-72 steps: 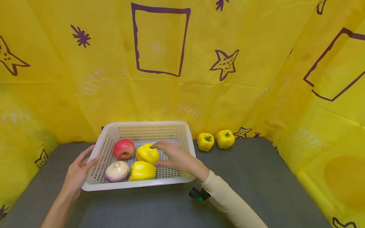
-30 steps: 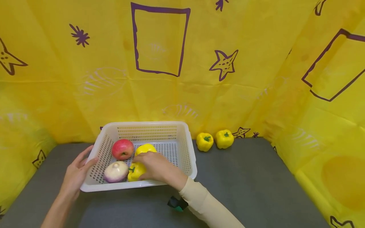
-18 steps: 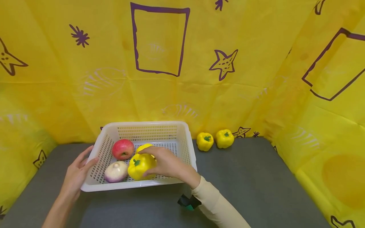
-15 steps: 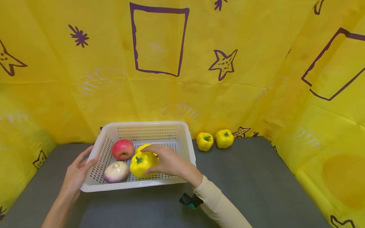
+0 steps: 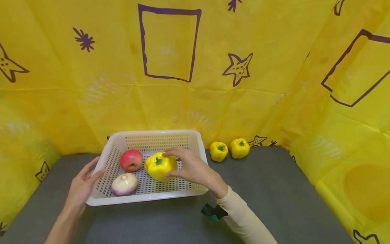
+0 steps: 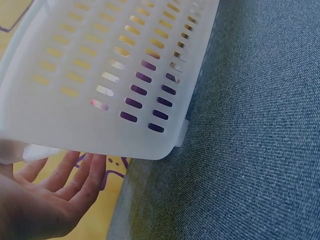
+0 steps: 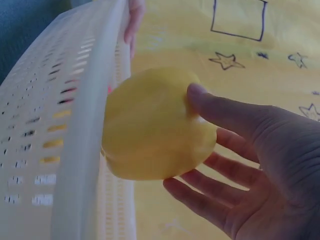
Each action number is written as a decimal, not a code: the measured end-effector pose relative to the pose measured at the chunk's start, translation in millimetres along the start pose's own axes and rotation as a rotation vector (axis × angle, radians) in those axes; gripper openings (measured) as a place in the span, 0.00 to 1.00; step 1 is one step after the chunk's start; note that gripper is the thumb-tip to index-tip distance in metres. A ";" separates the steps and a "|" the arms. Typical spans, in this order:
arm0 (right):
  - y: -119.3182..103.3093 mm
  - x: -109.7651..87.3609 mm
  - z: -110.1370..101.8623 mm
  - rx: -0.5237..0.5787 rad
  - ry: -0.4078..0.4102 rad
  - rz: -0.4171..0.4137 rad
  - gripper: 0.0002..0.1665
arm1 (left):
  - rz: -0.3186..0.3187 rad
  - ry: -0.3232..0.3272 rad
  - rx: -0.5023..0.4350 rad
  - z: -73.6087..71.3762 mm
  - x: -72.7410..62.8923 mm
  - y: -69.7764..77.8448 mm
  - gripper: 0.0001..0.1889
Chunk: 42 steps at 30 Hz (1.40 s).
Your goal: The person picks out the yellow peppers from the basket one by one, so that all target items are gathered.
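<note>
My right hand (image 5: pixel 195 169) holds a yellow bell pepper (image 5: pixel 160 169) with a green stem, above the floor of a white slotted plastic basket (image 5: pixel 143 197). In the right wrist view, the thumb lies on one side of the bell pepper (image 7: pixel 155 125) and the fingers on the other. A second yellow pepper in the basket is mostly hidden behind the held one. My left hand (image 5: pixel 80 188) grips the basket's left end, thumb over the rim and fingers outside. A red apple (image 5: pixel 131 160) and a white-and-purple turnip (image 5: pixel 124 184) sit in the basket's left part.
Two more yellow bell peppers (image 5: pixel 218 151) stand on the grey tabletop (image 5: pixel 274 189), right of the basket near the back. A yellow cloth backdrop (image 5: pixel 170 101) with purple drawings encloses the table behind and at both sides.
My right hand has taken hold of the bell pepper at the basket's front, lifted it, and carried it back and to the right. The left hand keeps its place on the basket.
</note>
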State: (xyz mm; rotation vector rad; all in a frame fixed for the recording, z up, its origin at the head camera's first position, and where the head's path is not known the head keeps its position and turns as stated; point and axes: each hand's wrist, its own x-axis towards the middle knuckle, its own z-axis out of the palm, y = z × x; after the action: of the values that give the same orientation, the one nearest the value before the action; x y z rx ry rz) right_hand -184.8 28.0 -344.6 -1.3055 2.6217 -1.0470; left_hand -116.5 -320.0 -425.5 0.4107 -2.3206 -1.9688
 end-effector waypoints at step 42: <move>89.5 -58.2 -95.6 0.408 0.175 0.081 0.30 | -0.028 0.019 -0.034 1.3 -0.2 0.8 0.37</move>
State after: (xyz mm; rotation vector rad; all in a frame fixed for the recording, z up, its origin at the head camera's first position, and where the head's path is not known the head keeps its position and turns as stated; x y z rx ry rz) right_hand -239.1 160.5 -337.6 -1.0499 2.3634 -1.6363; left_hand -116.7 -318.7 -424.9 0.4601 -2.2789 -2.0056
